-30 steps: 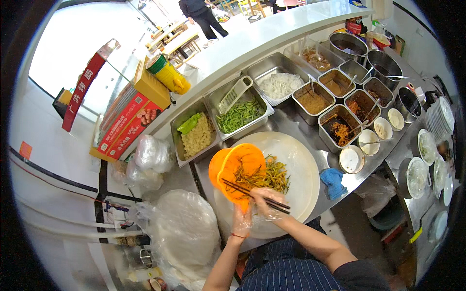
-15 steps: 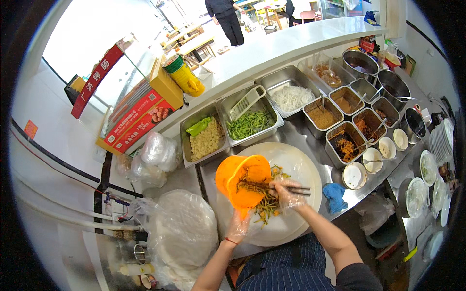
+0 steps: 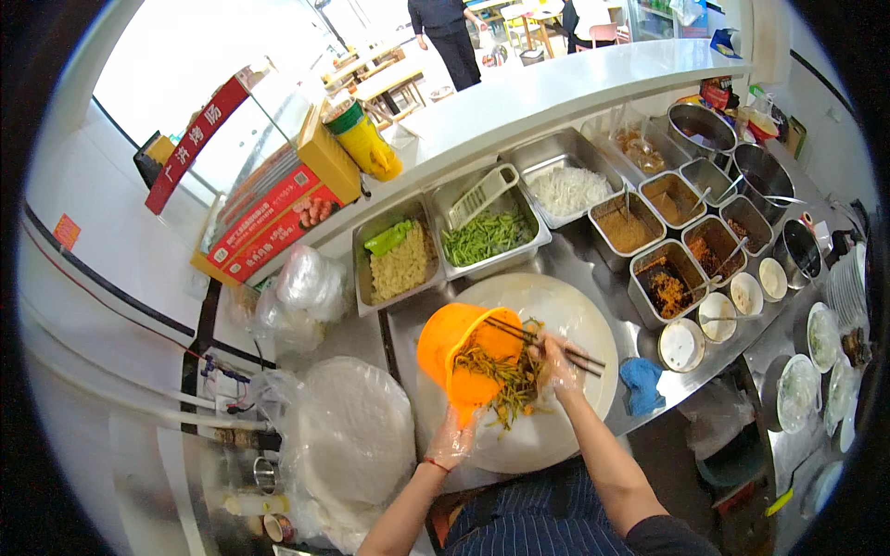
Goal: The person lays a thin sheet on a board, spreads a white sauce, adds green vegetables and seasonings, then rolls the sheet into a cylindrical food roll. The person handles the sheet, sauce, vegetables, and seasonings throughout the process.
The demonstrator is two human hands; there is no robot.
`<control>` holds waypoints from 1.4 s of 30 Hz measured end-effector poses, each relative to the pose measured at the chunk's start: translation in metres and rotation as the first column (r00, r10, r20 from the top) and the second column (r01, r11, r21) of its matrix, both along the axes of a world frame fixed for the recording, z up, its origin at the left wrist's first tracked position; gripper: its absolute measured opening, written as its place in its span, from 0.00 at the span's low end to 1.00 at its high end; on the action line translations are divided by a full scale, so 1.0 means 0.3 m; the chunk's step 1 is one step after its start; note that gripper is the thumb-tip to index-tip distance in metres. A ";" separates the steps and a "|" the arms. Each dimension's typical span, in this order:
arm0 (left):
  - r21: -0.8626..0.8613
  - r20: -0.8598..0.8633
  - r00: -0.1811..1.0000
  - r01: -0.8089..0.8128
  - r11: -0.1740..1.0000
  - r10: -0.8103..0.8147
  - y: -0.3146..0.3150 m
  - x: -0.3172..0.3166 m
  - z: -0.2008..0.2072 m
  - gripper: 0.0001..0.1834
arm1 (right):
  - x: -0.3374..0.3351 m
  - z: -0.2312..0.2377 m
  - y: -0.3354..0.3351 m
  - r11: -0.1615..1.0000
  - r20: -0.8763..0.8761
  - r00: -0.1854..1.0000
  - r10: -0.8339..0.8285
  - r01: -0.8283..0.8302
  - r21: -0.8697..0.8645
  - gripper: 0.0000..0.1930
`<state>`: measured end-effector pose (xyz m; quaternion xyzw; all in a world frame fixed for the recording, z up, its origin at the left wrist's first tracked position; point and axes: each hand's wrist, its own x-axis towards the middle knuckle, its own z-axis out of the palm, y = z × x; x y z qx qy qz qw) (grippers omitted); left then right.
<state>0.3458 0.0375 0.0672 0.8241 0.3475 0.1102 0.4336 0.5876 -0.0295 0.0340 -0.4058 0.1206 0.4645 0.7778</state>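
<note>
My left hand, in a clear plastic glove, is closed round the handle of an orange plastic dipper. The dipper is tipped on its side with its mouth toward the right. Dressed strips of green vegetable with orange bits spill from it onto a large round white sheet, which looks like thin dough. Also gloved, my right hand grips a pair of dark chopsticks. Their tips cross the dipper's upper rim, above the vegetables.
Beyond the sheet stand steel pans of pale chunks, green strips with a grater and white shreds. Sauce tins and small bowls line the right, near a blue cloth. Plastic-wrapped round sheets lie left.
The chopstick tips have moved from inside the dipper's mouth up to its rim. More vegetables show at the mouth and on the sheet. The whole view has shifted slightly.
</note>
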 end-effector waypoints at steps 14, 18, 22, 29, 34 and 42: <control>0.195 -0.186 0.981 -0.015 0.981 0.052 -0.031 0.091 -0.051 0.22 | -0.151 -0.026 -0.050 0.993 0.293 0.948 -0.121 0.113 0.046 0.09; 0.258 -0.087 0.994 -0.041 0.965 0.066 -0.013 0.082 -0.081 0.21 | -0.132 -0.048 -0.191 0.994 0.296 0.953 -0.065 0.087 -0.062 0.09; 0.185 -0.078 0.994 -0.065 0.981 0.081 0.012 0.079 -0.057 0.21 | -0.080 -0.081 -0.241 0.991 0.336 0.932 -0.134 0.117 0.072 0.13; 0.236 0.138 0.990 0.003 0.972 -0.037 -0.010 0.072 -0.009 0.23 | 0.073 -0.015 -0.024 0.992 0.508 0.852 0.129 -0.106 -0.075 0.11; 0.205 0.038 0.999 -0.020 0.979 0.013 -0.023 0.044 -0.013 0.25 | -0.114 -0.027 -0.041 0.949 0.125 0.968 -0.217 0.179 0.259 0.08; 0.233 -0.117 0.987 -0.084 0.969 0.114 -0.037 0.087 0.046 0.23 | -0.117 -0.109 -0.156 0.980 0.193 0.964 -0.183 0.165 0.109 0.12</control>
